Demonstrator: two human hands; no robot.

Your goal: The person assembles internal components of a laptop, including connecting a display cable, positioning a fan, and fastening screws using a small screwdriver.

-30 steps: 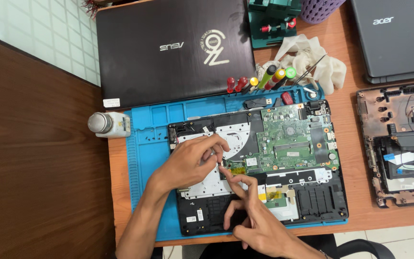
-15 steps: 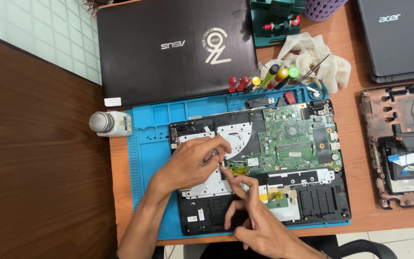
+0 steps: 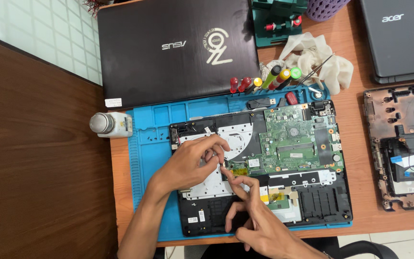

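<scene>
The opened laptop (image 3: 264,168) lies with its insides up on a blue work mat (image 3: 147,144), on an orange-brown table (image 3: 355,62), right under the person. Nearest, the right hand (image 3: 255,223) rests over the dark lower part of the chassis, fingers loosely spread, the forefinger stretched up to a small pale part (image 3: 223,165) at the middle. The left hand (image 3: 192,163) comes in from the left, fingers drawn narrow around that same part; it is too small for me to tell if it is truly gripped. The hands cover much of the silver plate (image 3: 207,184) beneath them. Just right of them sits the green circuit board (image 3: 295,139). Off the mat's left edge stands a small white bottle (image 3: 111,124) with a metal cap. Beyond the laptop, a row of coloured screwdrivers (image 3: 269,81) lies along the mat's top edge, a crumpled white cloth (image 3: 319,57) beside them. Farther back a closed black laptop (image 3: 178,48) leans, and at the far right another stripped chassis (image 3: 403,144).
</scene>
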